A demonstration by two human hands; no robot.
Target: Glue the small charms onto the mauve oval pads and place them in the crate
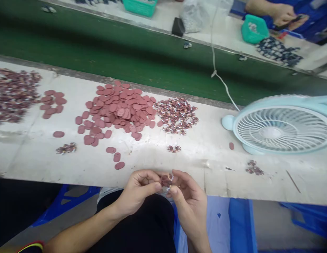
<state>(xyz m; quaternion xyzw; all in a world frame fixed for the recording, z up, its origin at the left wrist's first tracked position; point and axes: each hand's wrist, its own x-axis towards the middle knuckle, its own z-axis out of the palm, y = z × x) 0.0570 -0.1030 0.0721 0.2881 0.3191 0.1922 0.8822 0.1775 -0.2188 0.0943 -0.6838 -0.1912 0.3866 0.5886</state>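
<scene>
Just over the table's front edge, my two hands meet around a small dark reddish-brown piece [165, 180] with shiny, orange-tinted bits on its right side. My left hand [141, 191] pinches it between thumb and fingers. From the other side, my right hand [188, 202] curls its thumb and forefinger around the shiny bits; exactly what they grip is too small to make out. Ahead lies a large pile of flat oval reddish discs [121, 109]. To its right is a heap of small brown shiny pieces [177, 114], with a little cluster [174, 149] nearer me.
A light-blue fan [271, 131] lies on the right of the table, its white cord [214, 66] running up. More brown pieces [13, 93] are heaped far left. Across the green gap, a co-worker's hands [287, 17] work beside a green basket [254, 30].
</scene>
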